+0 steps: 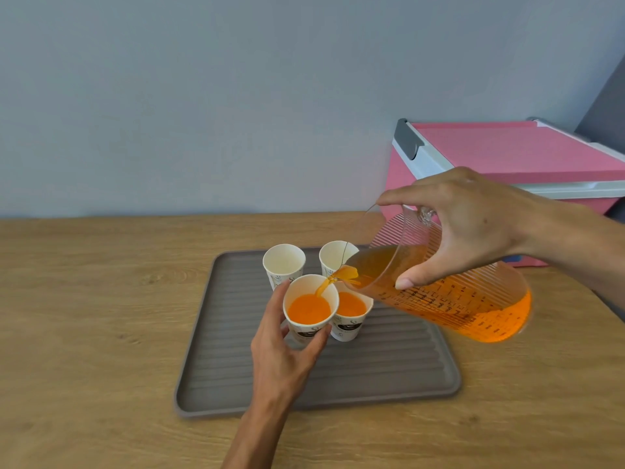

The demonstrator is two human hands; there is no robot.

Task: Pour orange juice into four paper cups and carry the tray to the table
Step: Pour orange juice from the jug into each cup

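A grey ribbed tray (389, 374) lies on the wooden counter. My left hand (287, 353) grips a paper cup (311, 309) over the tray's middle. My right hand (473, 228) holds a clear ribbed jug (456, 299) tilted left, and a thin stream of orange juice runs from its spout into that cup, which is partly filled. Touching it on the right stands a second cup (351, 316) with juice in it. Behind them stand two white cups, one at the left (284, 264) and one at the right (334, 257), both with no juice inside. The jug partly hides the right rear cup.
A pink cooler box (507, 157) with a white rim and grey latch stands at the back right against the grey-blue wall. The wooden counter (101, 299) stretches to the left and front of the tray.
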